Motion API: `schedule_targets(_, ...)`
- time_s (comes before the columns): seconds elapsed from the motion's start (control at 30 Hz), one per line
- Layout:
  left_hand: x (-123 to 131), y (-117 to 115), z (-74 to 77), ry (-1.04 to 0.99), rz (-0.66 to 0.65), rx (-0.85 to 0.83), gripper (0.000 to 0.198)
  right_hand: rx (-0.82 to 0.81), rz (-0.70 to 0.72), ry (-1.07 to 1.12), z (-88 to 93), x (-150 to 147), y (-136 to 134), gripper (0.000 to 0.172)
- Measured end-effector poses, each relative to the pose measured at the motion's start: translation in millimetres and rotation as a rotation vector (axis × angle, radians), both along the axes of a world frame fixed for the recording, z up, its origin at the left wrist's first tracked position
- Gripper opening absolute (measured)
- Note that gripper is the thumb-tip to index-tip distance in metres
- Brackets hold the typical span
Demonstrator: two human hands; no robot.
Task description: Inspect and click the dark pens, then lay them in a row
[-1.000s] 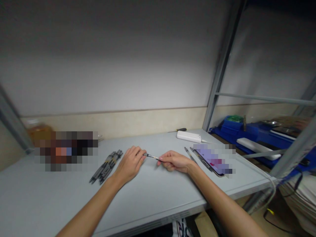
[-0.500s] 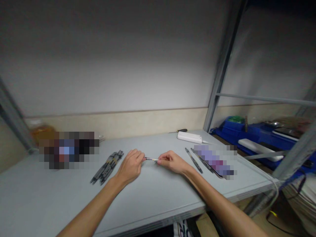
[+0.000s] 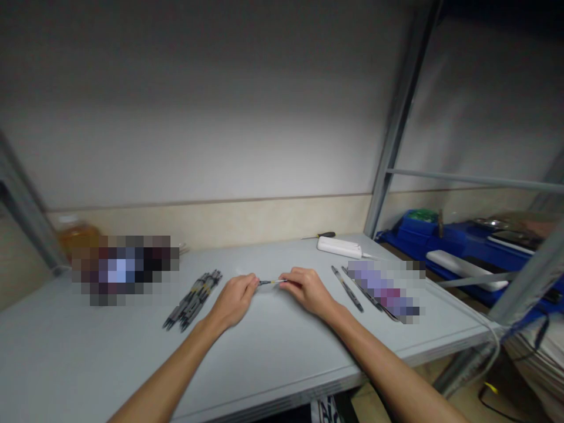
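Observation:
Over the middle of the table, a thin dark pen (image 3: 268, 282) with a pale section stretches level between my two hands. My left hand (image 3: 237, 296) is closed around its left end. The fingers of my right hand (image 3: 304, 288) pinch the other end, hiding its tip. Left of my left hand lies a pile of several grey and black pens (image 3: 194, 299) with yellowish bands. A single grey pen (image 3: 348, 289) rests to the right of my right hand, beside another pen (image 3: 365, 291) partly covered by a blurred-out area.
A white power strip (image 3: 339, 247) and a screwdriver (image 3: 325, 235) lie at the back right of the table (image 3: 264, 358). Pixelated items (image 3: 126, 270) and an amber bottle (image 3: 79, 238) stand at the left. A metal post (image 3: 399, 123) rises behind the right corner.
My right hand's fingers have shifted on the pen's end, and the hand has turned slightly. My left hand's fingers have re-closed lower around the pen. The pens on the table have stayed put.

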State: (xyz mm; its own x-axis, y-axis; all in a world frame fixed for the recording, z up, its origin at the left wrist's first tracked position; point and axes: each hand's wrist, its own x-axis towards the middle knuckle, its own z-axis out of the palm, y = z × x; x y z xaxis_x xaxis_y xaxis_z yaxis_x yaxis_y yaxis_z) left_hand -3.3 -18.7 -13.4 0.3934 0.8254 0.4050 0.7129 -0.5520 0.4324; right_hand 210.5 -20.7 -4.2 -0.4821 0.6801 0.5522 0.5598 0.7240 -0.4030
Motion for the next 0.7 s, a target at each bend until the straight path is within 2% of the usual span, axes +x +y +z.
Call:
schedule_targets(0.1, 0.0, -2.6, 4.4, -0.107, -0.007, 0.029, 0.031, -0.016, -0.070, 0.048, 1.5, -0.9, 0.0, 0.024)
schedule_targets(0.17, -0.6, -3.2, 6.3, -0.168, -0.011, 0.047, 0.027, -0.090, -0.103, 0.090, 2.4, -1.3, -0.5, 0.024)
schedule_targets(0.27, -1.8, -1.8, 6.1, -0.191, -0.010, 0.059, 0.025, -0.247, -0.073, 0.149, 3.2, -1.5, -2.3, 0.028)
schedule_targets(0.33, -2.6, -0.2, 4.6, -0.167, -0.013, 0.080, 0.027, -0.296, -0.045, 0.184, 4.2, -1.8, -3.9, 0.030)
schedule_targets(0.43, -3.1, 1.5, 2.6, -0.126, -0.001, 0.093, 0.036, -0.237, -0.054, 0.193, 6.6, -2.6, -5.5, 0.025)
schedule_targets(0.57, -1.7, 1.0, 2.8, -0.144, 0.002, 0.001, 0.043, -0.120, -0.081, 0.153, 7.2, -2.5, -4.0, 0.019)
schedule_targets(0.7, -0.3, -0.2, 4.6, -0.217, 0.011, -0.028, 0.036, -0.118, -0.159, 0.254, 4.5, -0.5, 0.1, 0.017)
